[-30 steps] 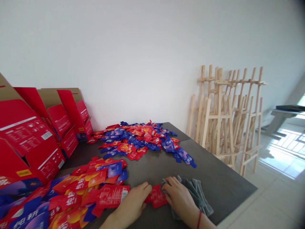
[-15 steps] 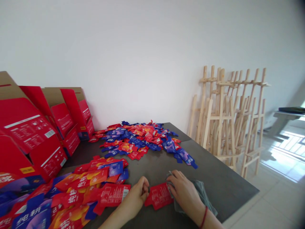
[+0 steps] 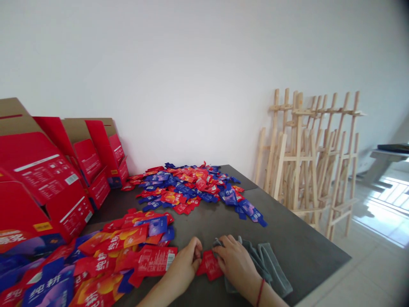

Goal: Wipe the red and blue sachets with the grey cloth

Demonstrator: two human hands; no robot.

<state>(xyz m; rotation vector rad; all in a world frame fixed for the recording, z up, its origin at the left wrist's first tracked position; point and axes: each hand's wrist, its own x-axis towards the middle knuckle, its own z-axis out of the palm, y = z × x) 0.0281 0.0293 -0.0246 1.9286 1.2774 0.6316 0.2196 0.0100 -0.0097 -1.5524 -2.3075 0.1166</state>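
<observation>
A red printed pouch [image 3: 210, 265] lies on the dark table in front of me. My left hand [image 3: 188, 261] is closed, thumb and fingers pinching the pouch's narrow left end. Over the pouch's right part, my right hand [image 3: 235, 261] presses a bunched grey-green cloth [image 3: 271, 266], and the hand and cloth hide that part. Some of the cloth shows at the fingertips, and the rest trails right across the table. Left of my left hand is a heap of red and blue pouches [image 3: 116, 243]; a red one [image 3: 155, 261] with a barcode is nearest.
Farther back on the dark table [image 3: 300, 243] spreads another pile of red and blue pouches [image 3: 188, 183]. Open red cartons [image 3: 47, 170] stand along the left. Wooden easels [image 3: 298, 157] lean by the white wall beyond the table's right edge.
My right hand has slid left with the cloth, covering more of the red pouch. The cloth's trailing part has unfolded somewhat. My left hand keeps its pinch, and the view has shifted slightly.
</observation>
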